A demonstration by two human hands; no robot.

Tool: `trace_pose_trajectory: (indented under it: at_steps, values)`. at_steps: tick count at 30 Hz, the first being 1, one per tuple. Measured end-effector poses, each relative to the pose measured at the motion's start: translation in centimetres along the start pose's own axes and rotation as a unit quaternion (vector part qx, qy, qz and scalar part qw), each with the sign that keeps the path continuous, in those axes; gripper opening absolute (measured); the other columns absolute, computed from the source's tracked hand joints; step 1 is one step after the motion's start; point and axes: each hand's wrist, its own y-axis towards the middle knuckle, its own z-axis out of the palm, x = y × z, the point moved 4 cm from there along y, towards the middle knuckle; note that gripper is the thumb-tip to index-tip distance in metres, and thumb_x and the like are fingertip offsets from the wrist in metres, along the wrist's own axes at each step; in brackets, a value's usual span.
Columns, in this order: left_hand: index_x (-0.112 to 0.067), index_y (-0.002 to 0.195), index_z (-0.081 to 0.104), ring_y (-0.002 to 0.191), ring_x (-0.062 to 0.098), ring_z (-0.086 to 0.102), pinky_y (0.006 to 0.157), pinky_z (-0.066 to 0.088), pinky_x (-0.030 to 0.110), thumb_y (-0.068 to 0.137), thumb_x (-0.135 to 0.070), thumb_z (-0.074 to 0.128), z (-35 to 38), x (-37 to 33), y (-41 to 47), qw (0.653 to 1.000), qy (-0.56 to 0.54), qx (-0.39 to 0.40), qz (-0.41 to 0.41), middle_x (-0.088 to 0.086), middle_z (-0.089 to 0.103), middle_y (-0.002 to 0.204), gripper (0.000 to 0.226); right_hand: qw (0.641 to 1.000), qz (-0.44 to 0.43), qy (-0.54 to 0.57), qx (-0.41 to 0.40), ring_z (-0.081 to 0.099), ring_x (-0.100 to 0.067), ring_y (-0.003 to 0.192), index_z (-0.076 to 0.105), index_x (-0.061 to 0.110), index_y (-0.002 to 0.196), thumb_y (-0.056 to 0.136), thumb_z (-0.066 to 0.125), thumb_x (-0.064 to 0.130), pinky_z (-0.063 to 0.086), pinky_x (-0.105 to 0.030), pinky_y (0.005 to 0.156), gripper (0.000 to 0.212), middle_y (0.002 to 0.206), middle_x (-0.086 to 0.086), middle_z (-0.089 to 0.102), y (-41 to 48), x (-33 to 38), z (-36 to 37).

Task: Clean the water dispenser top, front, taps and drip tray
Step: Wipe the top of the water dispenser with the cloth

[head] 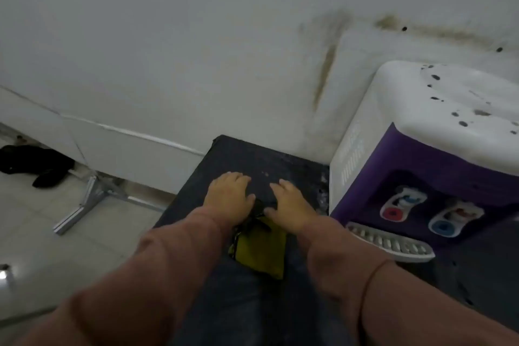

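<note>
Left hand [229, 196], right hand [292, 205] — fingers spread flat on dark table [280, 166], holding nothing. Yellow cloth [261, 250] between wrists. Water dispenser [421, 154] at right on table — spotted white top, taps [401, 202], drip tray [393, 241].

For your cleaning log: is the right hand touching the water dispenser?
Apart. The head view shows dark table between the right hand and the water dispenser.

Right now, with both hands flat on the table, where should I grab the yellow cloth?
Probably pinch the yellow cloth at its bunched far end, which sits between your thumbs; the rest lies flat on the table. Come from above with the right hand, which is nearer the water dispenser.
</note>
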Motion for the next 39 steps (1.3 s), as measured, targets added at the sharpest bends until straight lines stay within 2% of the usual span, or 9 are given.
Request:
trace_pose_trajectory:
  at_steps: [7, 14, 20, 26, 29, 33, 35, 37, 39]
  values:
    - [-0.016, 0.143, 0.027, 0.13, 0.029, 0.036, 0.105, 0.034, 0.042, 0.089, -0.042, 0.051, 5.6, 1.9, -2.6, 0.976, -0.018, 0.195, -0.093, 0.008, 0.037, 0.144, 0.064, 0.99, 0.057, -0.019, 0.129, 0.029, -0.03, 0.134, 0.028, 0.022, 0.142, 0.083, 0.058, 0.025, 0.035, -0.038, 0.108, 0.066, 0.153, -0.006, 0.009, -2.0, -2.8, 6.1]
    - [-0.014, 0.148, 0.016, 0.133, 0.028, 0.032, 0.107, 0.031, 0.039, 0.09, -0.039, 0.048, 8.8, 0.7, -3.6, 0.968, -0.003, 0.223, -0.117, 0.009, 0.033, 0.147, 0.07, 0.983, 0.053, -0.067, 0.165, 0.009, -0.032, 0.142, 0.023, 0.017, 0.145, 0.088, 0.049, 0.017, 0.02, -0.036, 0.115, 0.062, 0.156, -0.01, -0.001, -2.9, -3.4, 8.4]
    - [-0.01, 0.123, 0.049, 0.11, 0.028, 0.054, 0.089, 0.045, 0.032, 0.087, -0.025, 0.051, 8.4, -0.1, -3.0, 0.944, -0.135, 0.219, -0.208, 0.011, 0.056, 0.123, 0.038, 0.982, 0.061, -0.043, 0.172, 0.019, -0.031, 0.14, 0.032, 0.016, 0.14, 0.086, 0.051, 0.015, 0.028, -0.036, 0.112, 0.058, 0.156, -0.009, 0.005, -2.8, -3.6, 7.9]
    - [-0.018, 0.117, 0.058, 0.105, 0.023, 0.058, 0.082, 0.043, 0.025, 0.083, -0.015, 0.056, 5.7, -1.9, -2.3, 0.957, -0.174, 0.172, -0.154, 0.006, 0.062, 0.117, 0.034, 0.991, 0.091, 0.082, 0.053, 0.051, -0.029, 0.113, 0.047, 0.019, 0.119, 0.076, 0.058, 0.017, 0.045, -0.038, 0.095, 0.045, 0.133, -0.01, 0.04, -2.4, -4.3, 4.8]
    - [-0.017, 0.109, 0.064, 0.102, 0.022, 0.058, 0.083, 0.043, 0.025, 0.08, -0.011, 0.06, 3.5, -3.7, -1.8, 0.969, -0.167, 0.164, -0.081, 0.005, 0.063, 0.113, 0.029, 0.987, 0.064, 0.141, -0.048, 0.036, -0.027, 0.131, 0.032, 0.02, 0.137, 0.076, 0.066, 0.018, 0.033, -0.037, 0.109, 0.07, 0.146, -0.009, 0.027, -2.3, -4.4, 1.6]
    - [-0.018, 0.104, 0.066, 0.099, 0.021, 0.058, 0.084, 0.042, 0.025, 0.08, -0.009, 0.063, -0.5, -6.6, -1.0, 0.975, -0.145, 0.167, 0.02, 0.005, 0.063, 0.109, 0.026, 0.991, -0.029, 0.132, 0.014, 0.011, -0.024, 0.143, 0.028, 0.023, 0.142, 0.068, 0.07, 0.022, 0.015, -0.04, 0.117, 0.085, 0.154, -0.006, 0.02, -2.5, -3.2, -1.2]
    - [-0.018, 0.101, 0.067, 0.097, 0.019, 0.058, 0.083, 0.044, 0.025, 0.079, -0.009, 0.063, -2.7, -8.1, -0.7, 0.973, -0.157, 0.159, 0.049, 0.003, 0.063, 0.106, 0.024, 0.981, -0.027, 0.187, 0.037, 0.031, -0.027, 0.136, 0.045, 0.021, 0.131, 0.062, 0.068, 0.022, 0.028, -0.043, 0.112, 0.073, 0.142, -0.008, 0.04, -3.3, -3.1, -2.3]
    - [-0.02, 0.101, 0.067, 0.097, 0.017, 0.057, 0.085, 0.044, 0.026, 0.079, -0.008, 0.063, -4.7, -9.7, -0.5, 0.973, -0.159, 0.142, 0.084, 0.0, 0.06, 0.105, 0.026, 0.967, -0.032, 0.251, 0.009, 0.056, -0.027, 0.109, 0.06, 0.016, 0.108, 0.065, 0.069, 0.015, 0.047, -0.044, 0.095, 0.044, 0.112, -0.01, 0.059, -4.4, -3.1, -4.0]
    - [-0.022, 0.101, 0.067, 0.096, 0.012, 0.056, 0.085, 0.044, 0.022, 0.078, -0.007, 0.063, -6.4, -11.1, -0.2, 0.971, -0.182, 0.115, 0.105, -0.005, 0.059, 0.101, 0.028, 0.949, -0.052, 0.307, -0.04, 0.062, -0.025, 0.09, 0.062, 0.013, 0.091, 0.063, 0.068, 0.016, 0.049, -0.043, 0.085, 0.029, 0.091, -0.011, 0.063, -5.7, -3.3, -5.9]
